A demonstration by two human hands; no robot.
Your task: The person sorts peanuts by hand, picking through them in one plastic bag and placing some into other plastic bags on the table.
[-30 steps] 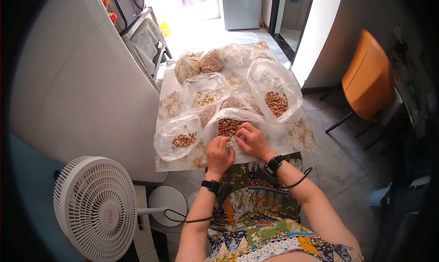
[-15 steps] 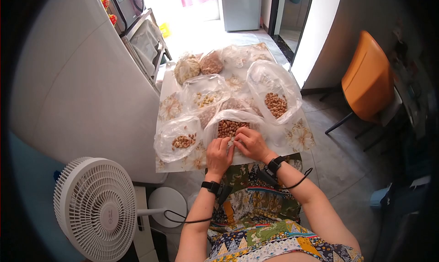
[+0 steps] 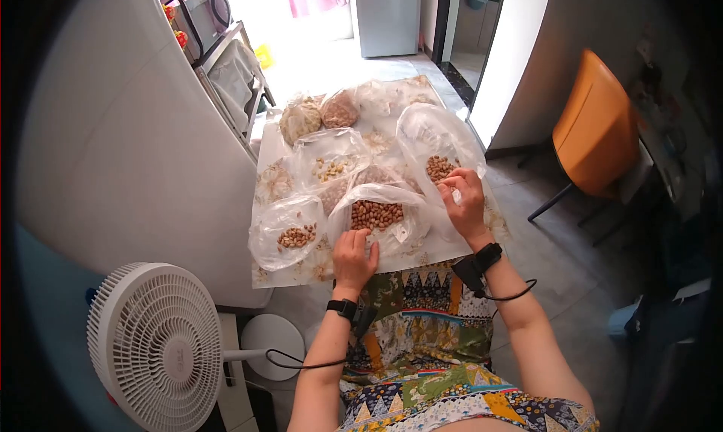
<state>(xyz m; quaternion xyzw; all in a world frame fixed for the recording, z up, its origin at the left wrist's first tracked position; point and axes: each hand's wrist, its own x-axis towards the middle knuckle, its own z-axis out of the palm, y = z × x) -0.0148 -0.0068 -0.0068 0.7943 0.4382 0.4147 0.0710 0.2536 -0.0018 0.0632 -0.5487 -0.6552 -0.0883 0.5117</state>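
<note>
L hand (image 3: 354, 255) rests at the near edge of the tabletop (image 3: 459, 244), fingers loosely curled, touching the near rim of the center peanut bag (image 3: 378, 215); grip not clamped on anything I can make out, fingers close together. That bag lies open, brown peanuts heaped in its middle, sitting at 12 o'clock from the L hand.

R hand (image 3: 463, 201) is up at 2 o'clock from the center bag, fingertips pinched together at the mouth of the right peanut bag (image 3: 435, 142). Looks like grip is closed on the clear plastic edge; whether a nut is held too, can't tell. The right bag's nuts (image 3: 439, 167) lie just at 10 o'clock from the R fingertips.

Other stuff on the floral cloth: small bag w/ few nuts (image 3: 290, 228) at 9 o'clock from the center bag, just beside it; bag w/ pale kernels (image 3: 330, 161) at 11 o'clock; two tied, fuller bags (image 3: 316, 116) at the far end, approx 12 o'clock.

Both wrists carry black bands w/ cables. White fan (image 3: 154, 341) stands on the floor at 8 o'clock from the tabletop. Orange chair (image 3: 595, 127) at 3 o'clock, well apart.
</note>
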